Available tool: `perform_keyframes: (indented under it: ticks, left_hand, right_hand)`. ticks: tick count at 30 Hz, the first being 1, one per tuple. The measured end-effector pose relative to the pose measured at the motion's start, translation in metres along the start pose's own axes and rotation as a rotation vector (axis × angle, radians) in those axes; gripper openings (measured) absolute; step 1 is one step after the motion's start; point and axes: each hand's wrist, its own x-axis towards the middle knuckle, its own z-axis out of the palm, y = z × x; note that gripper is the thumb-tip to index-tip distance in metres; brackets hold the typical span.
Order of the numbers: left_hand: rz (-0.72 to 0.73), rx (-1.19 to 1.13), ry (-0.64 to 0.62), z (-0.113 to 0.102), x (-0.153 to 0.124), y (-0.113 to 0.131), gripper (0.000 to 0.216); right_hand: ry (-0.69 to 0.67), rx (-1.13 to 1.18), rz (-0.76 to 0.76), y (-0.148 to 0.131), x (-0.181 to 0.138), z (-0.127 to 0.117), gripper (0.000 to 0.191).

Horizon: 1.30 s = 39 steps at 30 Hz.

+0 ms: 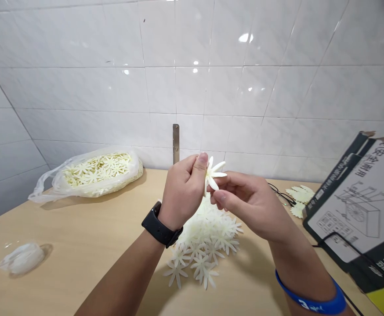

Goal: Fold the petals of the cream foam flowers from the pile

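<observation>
My left hand (187, 186), with a black watch on its wrist, is closed around a cream-white artificial flower (214, 174) with long narrow petals. The thumb lies on top and the petals stick out to the right. My right hand (248, 199) is close against the flower's right side, thumb and fingers bent near the petal tips. Whether those fingertips pinch a petal cannot be made out. Below both hands lies a loose pile of similar white flowers (208, 237) on the wooden table (89, 254).
At the back left rests a clear plastic bag (126, 182) full of pale flower pieces. A translucent white bundle (23, 259) lies at the left. On the right are glasses (282, 195), cream pieces (300, 195) and a printed cardboard box (353, 210) with a black cable. A tiled wall (192, 87) stands behind.
</observation>
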Motion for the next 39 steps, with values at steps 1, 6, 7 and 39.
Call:
perform_keyframes:
  ticks: [1,6,7,39]
  left_hand:
    - [0.001,-0.006,-0.002,0.0000,0.0000,-0.0002,0.044]
    - [0.010,-0.031,-0.017,-0.0008,0.0007,0.0000,0.044]
    - [0.015,-0.021,-0.013,-0.0009,0.0006,0.0003,0.044]
    - [-0.308,-0.721,-0.552,0.0016,0.0021,-0.0003,0.047]
  right_hand:
    - [-0.007,-0.001,-0.001,-0.0001,-0.0001,-0.0001,0.012]
    - [-0.028,-0.001,-0.016,-0.0012,-0.0009,-0.0013,0.012]
    - [-0.031,-0.007,-0.017,-0.0015,-0.0010,-0.0014,0.012]
    - [0.011,-0.116,-0.238,0.0058,-0.0049,0.0009,0.020]
